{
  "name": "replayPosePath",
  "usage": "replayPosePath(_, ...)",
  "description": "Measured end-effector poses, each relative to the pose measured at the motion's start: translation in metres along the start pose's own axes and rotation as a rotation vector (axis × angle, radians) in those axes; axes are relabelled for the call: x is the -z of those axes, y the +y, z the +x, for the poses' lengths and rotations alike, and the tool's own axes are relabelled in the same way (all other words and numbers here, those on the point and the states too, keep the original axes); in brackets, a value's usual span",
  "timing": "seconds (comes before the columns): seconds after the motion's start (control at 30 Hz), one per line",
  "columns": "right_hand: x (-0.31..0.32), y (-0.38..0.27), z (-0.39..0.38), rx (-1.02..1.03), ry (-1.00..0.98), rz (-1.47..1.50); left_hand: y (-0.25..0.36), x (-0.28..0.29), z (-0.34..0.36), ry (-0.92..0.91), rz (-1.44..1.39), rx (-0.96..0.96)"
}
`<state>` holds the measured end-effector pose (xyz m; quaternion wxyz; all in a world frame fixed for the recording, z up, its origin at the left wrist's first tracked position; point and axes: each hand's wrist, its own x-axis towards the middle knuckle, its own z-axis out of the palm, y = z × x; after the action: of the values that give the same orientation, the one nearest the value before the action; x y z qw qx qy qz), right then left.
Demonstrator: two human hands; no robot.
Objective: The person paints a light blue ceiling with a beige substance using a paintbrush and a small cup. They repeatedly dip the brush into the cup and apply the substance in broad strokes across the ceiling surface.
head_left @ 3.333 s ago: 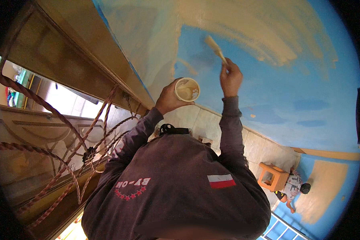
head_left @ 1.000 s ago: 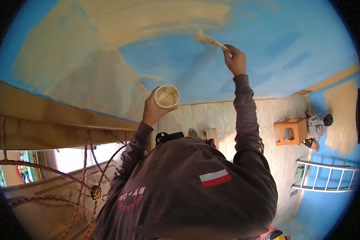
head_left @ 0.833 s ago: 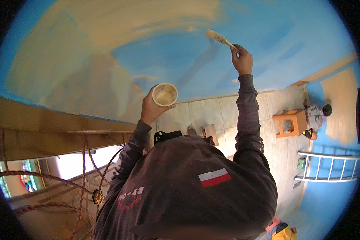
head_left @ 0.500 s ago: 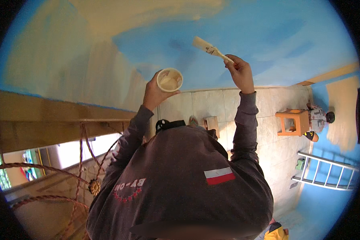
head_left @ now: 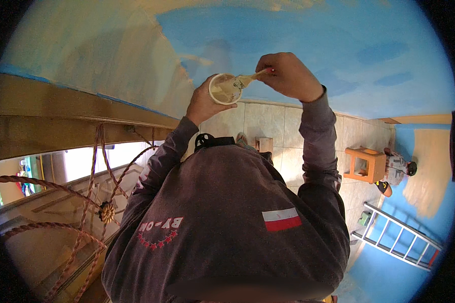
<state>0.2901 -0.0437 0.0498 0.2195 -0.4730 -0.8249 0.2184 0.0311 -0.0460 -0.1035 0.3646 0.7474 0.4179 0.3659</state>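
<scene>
My left hand (head_left: 201,102) is wrapped round a round white tub (head_left: 210,96) with cream paint inside. A flat paintbrush (head_left: 245,81) is gripped by its thin handle in my right hand (head_left: 290,76). Its bristle end is down in the tub, over the paint, and the handle slants up to the right. Whether the bristles touch the paint I cannot tell. Beyond both hands rises a blue wall (head_left: 313,30), with cream paint brushed over its left part and upper edge.
To the right stand an orange stool (head_left: 367,164) and, beside it, another person (head_left: 397,169) near the wall. A metal ladder (head_left: 397,235) leans at the lower right. Twisted ropes or rods (head_left: 91,197) fill the lower left. A small box-like block (head_left: 264,145) is on the tiled floor (head_left: 288,132).
The brush has come away from near the blue wall, moving left and down into the tub. My left hand and the tub have shifted slightly right and up.
</scene>
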Motion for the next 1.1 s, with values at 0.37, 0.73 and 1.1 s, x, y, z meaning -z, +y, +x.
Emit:
replayPosePath(0.37,-0.054,0.002,0.044,0.002,-0.173,-0.194,0.004,0.010,-0.008,0.006,0.039,0.005)
replayPosePath(0.73,-0.066,-0.001,0.047,-0.029,-0.167,-0.172,0.010,0.013,-0.006,-0.041,0.023,0.050)
replayPosePath(1.1,-0.031,-0.011,0.028,-0.040,-0.054,-0.110,0.000,0.014,-0.003,0.033,0.019,0.032)
